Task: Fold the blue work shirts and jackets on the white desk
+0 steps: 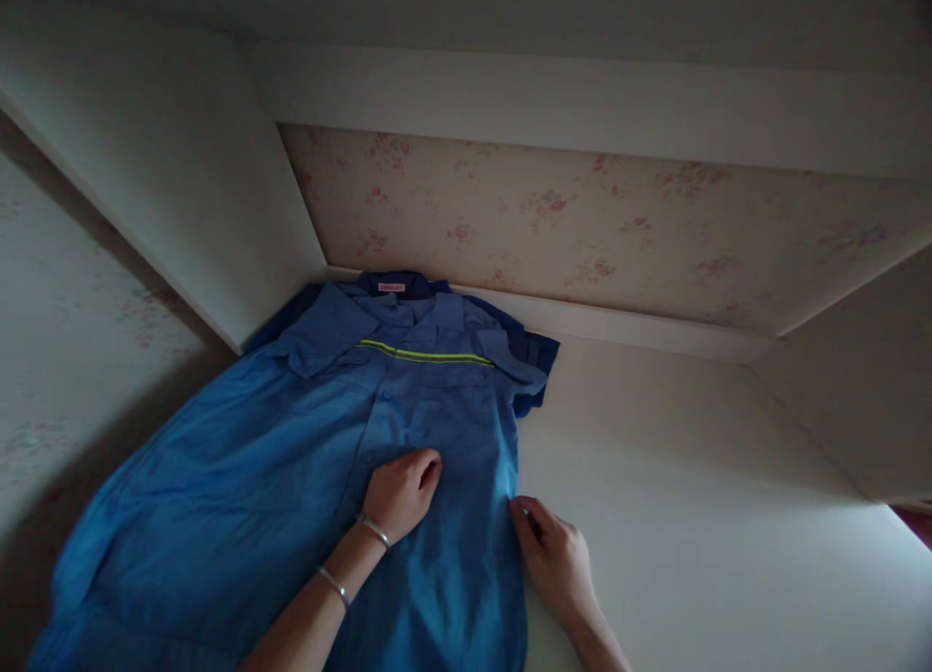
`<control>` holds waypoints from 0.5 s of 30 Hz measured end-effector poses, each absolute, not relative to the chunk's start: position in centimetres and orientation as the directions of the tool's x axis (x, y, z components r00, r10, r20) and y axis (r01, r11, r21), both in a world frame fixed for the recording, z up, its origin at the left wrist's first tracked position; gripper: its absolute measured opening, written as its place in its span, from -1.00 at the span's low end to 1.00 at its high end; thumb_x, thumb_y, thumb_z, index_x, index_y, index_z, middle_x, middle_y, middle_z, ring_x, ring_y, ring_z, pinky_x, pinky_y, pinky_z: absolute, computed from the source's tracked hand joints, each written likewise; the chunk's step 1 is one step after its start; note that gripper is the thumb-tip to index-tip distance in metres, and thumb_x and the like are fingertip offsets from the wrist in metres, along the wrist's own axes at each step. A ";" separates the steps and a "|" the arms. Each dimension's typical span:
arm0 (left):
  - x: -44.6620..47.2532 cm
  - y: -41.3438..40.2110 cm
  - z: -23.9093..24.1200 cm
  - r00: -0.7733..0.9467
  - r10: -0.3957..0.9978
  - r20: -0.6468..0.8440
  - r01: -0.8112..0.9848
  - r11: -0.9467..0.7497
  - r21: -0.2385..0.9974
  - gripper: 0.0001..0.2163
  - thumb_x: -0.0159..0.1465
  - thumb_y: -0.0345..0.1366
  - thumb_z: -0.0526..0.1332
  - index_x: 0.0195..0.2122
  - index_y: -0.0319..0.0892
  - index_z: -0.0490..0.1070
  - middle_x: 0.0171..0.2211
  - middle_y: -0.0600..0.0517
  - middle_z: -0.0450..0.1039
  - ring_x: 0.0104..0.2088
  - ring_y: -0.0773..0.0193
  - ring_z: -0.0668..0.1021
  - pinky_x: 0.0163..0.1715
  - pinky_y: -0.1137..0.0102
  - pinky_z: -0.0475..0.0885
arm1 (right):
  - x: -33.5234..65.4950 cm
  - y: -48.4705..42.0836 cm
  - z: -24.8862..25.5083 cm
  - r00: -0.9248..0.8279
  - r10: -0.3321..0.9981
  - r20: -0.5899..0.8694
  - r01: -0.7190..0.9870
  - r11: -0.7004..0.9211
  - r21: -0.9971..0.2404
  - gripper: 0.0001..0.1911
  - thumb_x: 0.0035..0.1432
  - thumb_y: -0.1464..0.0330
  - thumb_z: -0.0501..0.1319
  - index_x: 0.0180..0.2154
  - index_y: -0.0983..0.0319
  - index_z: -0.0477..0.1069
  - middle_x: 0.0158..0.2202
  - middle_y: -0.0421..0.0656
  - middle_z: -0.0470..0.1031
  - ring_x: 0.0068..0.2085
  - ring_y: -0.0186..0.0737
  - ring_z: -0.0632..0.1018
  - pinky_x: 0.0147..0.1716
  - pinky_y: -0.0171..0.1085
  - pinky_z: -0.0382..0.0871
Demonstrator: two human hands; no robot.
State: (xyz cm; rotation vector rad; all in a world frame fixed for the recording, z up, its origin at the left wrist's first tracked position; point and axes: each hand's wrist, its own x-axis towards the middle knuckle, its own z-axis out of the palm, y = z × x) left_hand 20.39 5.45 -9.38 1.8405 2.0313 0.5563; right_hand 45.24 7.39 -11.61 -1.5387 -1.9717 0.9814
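A blue short-sleeved work shirt [291, 468] with a yellow-green stripe across the chest lies spread out, its collar toward the far edge. Beneath it shows a darker navy garment [537, 356], with a label visible at the neck. My left hand [403, 492], with two bangles on the wrist, is closed on the shirt front near the buttons; its fingertips are partly hidden. At the shirt's right side edge, my right hand [553, 551] pinches the fabric between thumb and forefinger.
The garments lie on a pale flat surface [655, 468]. Behind it are a flower-patterned panel [553, 216] and a white ledge [618, 330]. White side panels [167, 157] bound the left, and another wall [859, 390] stands at right. A pale beam [510, 89] crosses above.
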 end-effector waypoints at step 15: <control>32.5 -2.0 -6.3 0.104 0.839 -0.535 0.899 0.151 0.411 -0.62 0.21 0.00 0.17 -0.06 -0.10 0.44 0.01 -0.24 0.47 -0.01 -0.17 0.53 -0.11 0.06 0.45 | 43.8 24.6 -8.0 -0.083 0.912 -0.401 0.126 -0.390 -0.912 -0.59 0.09 0.00 0.22 -0.25 0.22 0.40 -0.39 -0.16 0.49 -0.55 -0.31 0.47 -0.56 -0.28 0.42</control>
